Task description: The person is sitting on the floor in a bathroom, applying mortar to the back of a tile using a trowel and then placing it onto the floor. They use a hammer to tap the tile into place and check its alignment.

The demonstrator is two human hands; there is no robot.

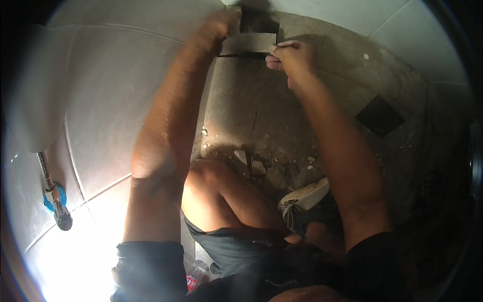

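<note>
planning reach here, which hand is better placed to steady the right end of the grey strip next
Probably the right: the right hand has its fingertips at that end of the grey strip, while the left hand is beyond the opposite end.

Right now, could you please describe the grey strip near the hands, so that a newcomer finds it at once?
Follow the white tiled wall on the left to the picture's top, where the left hand and right hand are. Between them is the grey strip, bordering a dark gap. Unlike the dark square farther right, it is paler, narrow and oblong.
</note>
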